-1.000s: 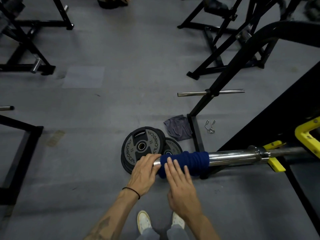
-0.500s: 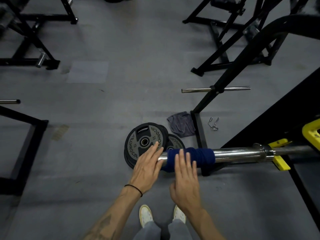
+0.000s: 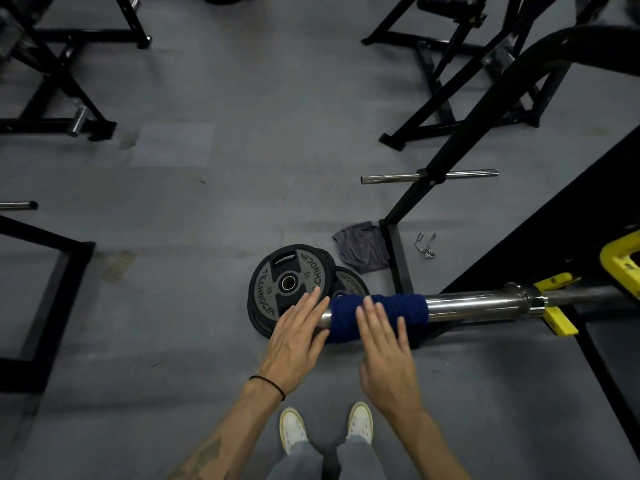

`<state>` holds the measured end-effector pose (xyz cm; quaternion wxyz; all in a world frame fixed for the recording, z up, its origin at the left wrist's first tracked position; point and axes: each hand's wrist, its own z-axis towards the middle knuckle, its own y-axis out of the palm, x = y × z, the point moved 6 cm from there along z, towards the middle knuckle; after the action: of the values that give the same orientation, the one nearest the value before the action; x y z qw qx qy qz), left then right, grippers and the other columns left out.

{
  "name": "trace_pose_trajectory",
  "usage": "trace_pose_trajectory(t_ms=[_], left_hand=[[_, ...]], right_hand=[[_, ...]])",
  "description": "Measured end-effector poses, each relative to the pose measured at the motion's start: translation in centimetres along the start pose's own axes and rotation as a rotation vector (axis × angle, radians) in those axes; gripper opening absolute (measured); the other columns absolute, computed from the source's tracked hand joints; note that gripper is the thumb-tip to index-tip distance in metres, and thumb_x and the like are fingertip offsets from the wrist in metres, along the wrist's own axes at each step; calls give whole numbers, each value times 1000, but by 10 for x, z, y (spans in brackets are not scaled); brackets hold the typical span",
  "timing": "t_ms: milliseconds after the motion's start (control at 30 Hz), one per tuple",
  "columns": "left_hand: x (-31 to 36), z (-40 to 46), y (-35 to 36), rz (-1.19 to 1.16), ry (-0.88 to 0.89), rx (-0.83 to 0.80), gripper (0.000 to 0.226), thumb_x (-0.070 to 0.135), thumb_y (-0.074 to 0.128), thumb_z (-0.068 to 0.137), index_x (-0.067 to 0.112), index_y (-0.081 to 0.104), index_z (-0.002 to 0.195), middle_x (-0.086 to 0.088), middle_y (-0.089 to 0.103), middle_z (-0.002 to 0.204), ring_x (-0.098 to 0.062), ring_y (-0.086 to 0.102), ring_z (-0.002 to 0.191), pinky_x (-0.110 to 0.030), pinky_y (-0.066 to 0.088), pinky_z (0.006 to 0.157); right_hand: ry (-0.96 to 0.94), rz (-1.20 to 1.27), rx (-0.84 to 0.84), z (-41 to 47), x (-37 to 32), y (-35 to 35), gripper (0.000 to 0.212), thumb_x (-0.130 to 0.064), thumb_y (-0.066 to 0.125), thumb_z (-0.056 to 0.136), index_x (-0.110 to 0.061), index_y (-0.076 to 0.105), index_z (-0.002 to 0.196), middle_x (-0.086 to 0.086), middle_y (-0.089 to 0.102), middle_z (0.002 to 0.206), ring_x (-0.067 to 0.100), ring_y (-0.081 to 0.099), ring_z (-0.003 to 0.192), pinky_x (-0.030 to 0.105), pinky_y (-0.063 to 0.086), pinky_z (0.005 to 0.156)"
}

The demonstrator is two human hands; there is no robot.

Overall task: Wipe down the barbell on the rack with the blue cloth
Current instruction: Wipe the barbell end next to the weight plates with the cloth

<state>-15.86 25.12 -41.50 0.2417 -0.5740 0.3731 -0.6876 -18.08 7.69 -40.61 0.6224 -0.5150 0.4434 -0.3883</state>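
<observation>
Blue cloth (image 3: 377, 315) wraps the barbell sleeve (image 3: 471, 305) near its end; the left hand (image 3: 298, 336) and right hand (image 3: 386, 355) lie flat-fingered against it, gripping nothing.

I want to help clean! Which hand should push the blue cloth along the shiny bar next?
Probably the right hand: its straight fingers lie over the blue cloth wrapped round the shiny steel barbell. The left hand sits at the bar's bare end, beside the cloth.
</observation>
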Motion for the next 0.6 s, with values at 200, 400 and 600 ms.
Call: trace_pose_trajectory(t_ms=[200,400,600], left_hand=[[2,0,3,59,-11,-27,77,15,63,93,24,23,158,4,13,167,-10,11,153,-45,23,123],[3,5,3,211,-9,-66,79,30,65,93,24,21,158,2,15,166,-16,16,152,-43,23,122],[5,11,-1,432,79,-47,86,38,73,85,16,29,156,-7,29,162,-25,33,147,-46,33,117]], right_hand=[[-88,38,-12,0,-34,6,107,-11,75,70,-5,20,162,13,10,171,29,11,158,52,15,123],[158,79,31,2,-5,0,105,-1,70,71,-5,18,162,12,9,172,29,9,159,53,8,126],[-101,-12,-19,3,-11,3,103,-6,72,73,-8,22,162,8,11,172,25,12,158,53,14,124]])
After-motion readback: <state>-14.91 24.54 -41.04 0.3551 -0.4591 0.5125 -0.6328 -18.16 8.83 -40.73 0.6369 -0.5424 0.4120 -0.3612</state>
